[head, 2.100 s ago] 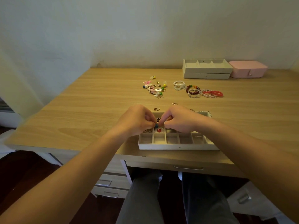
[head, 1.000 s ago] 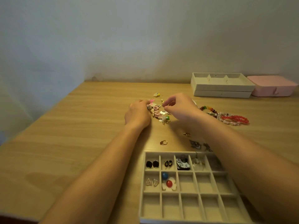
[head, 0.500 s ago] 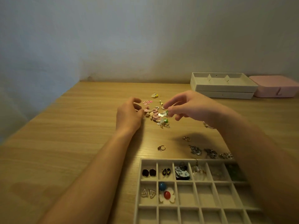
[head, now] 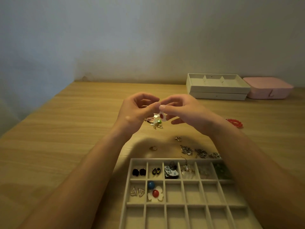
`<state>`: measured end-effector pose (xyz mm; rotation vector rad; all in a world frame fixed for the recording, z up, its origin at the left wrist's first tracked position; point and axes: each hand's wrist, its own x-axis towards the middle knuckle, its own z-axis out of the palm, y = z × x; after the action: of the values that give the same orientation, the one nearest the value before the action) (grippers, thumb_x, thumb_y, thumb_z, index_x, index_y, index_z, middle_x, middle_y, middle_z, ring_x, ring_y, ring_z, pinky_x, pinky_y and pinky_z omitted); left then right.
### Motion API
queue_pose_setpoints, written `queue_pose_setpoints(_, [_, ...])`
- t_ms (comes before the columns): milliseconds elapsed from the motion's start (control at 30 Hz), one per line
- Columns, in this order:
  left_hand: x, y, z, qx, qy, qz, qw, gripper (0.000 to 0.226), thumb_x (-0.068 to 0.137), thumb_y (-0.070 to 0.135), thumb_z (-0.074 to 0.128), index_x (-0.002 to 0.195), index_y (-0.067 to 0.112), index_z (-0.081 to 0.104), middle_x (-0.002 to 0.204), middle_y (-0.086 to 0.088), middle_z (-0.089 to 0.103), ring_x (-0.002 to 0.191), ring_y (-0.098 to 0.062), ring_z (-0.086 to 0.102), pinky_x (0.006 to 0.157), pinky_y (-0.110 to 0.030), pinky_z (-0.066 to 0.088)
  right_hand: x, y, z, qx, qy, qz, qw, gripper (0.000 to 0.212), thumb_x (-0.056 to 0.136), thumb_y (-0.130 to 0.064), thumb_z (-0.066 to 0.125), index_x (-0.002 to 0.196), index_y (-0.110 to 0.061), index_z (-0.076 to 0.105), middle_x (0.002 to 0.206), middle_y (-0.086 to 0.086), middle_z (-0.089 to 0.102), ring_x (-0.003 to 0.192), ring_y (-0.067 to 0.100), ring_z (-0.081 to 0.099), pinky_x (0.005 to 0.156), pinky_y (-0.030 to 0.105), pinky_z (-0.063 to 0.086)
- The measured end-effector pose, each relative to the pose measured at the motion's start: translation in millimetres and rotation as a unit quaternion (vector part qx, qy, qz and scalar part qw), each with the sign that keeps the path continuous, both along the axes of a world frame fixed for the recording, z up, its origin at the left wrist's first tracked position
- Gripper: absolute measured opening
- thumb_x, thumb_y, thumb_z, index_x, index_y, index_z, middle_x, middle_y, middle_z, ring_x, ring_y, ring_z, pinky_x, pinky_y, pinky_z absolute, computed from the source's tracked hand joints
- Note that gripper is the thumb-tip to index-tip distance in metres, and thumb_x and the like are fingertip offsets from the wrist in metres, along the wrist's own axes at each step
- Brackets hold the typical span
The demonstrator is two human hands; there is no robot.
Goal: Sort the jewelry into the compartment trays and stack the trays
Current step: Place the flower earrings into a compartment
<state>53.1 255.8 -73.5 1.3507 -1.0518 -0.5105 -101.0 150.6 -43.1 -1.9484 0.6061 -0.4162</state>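
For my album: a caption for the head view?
Left hand and right hand pinch a white flower earring beyond the compartment tray.

- A home, likely a bedroom or study corner: a wood-grain worktop (head: 66, 129) stands against a plain painted wall (head: 148, 38), scuffed near its foot.
- Personal jewelry (head: 156, 123) lies loose on it, some pieces sorted into a compartment tray (head: 181, 206).
- Stacked trays (head: 217, 90) and a pink box (head: 267, 88) sit by the wall.

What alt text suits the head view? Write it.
Left hand and right hand pinch a red-centred white flower earring above a wooden desk. The compartment tray nearby holds a matching flower and other earrings; loose jewelry, stacked trays and a pink box lie beyond.
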Motion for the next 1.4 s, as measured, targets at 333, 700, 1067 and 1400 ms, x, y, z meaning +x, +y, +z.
queue_pose_setpoints(333, [-9,0,-1,-0.002,0.070,-0.003,0.998,0.030,0.076,0.019,0.078,0.093,-0.003,0.066,0.089,-0.028,0.069,0.075,-0.033,0.066,0.073,-0.049,0.054,5,3,-8,0.049,-0.047,0.005,0.998,0.029,0.089,-0.012,0.077,0.114,-0.018,0.063,0.086,0.000,0.078,0.083,0.018,0.076,0.072,0.031,0.063])
queue_pose_setpoints(700, [-4,-2,-6,0.067,0.133,-0.043,0.988,0.018,0.095,0.021,0.065,0.108,0.008,0.066,0.092,-0.006,0.074,0.075,-0.018,0.070,0.068,-0.029,0.058,7,1,-13,0.033,-0.075,-0.064,0.995,0.014,0.090,-0.013,0.075,0.102,-0.014,0.068,0.092,0.007,0.075,0.081,0.022,0.076,0.069,0.033,0.064])
queue_pose_setpoints(1067, [-10,7,11,0.098,0.142,-0.075,0.982,0.030,0.080,0.015,0.079,0.106,0.009,0.064,0.095,-0.010,0.075,0.074,-0.018,0.068,0.062,-0.025,0.055,-1,3,-2,0.120,-0.084,-0.100,0.984,0.017,0.094,-0.010,0.070,0.109,-0.013,0.065,0.092,0.008,0.074,0.076,0.024,0.077,0.062,0.030,0.061])
queue_pose_setpoints(1400, [-36,64,20,0.138,0.110,-0.101,0.979,0.021,0.085,0.004,0.073,0.106,0.004,0.070,0.097,-0.015,0.075,0.078,-0.021,0.070,0.070,-0.024,0.059,-34,43,0,0.121,-0.037,-0.045,0.991,0.023,0.088,-0.012,0.076,0.108,-0.014,0.064,0.097,0.009,0.075,0.079,0.021,0.076,0.067,0.031,0.061])
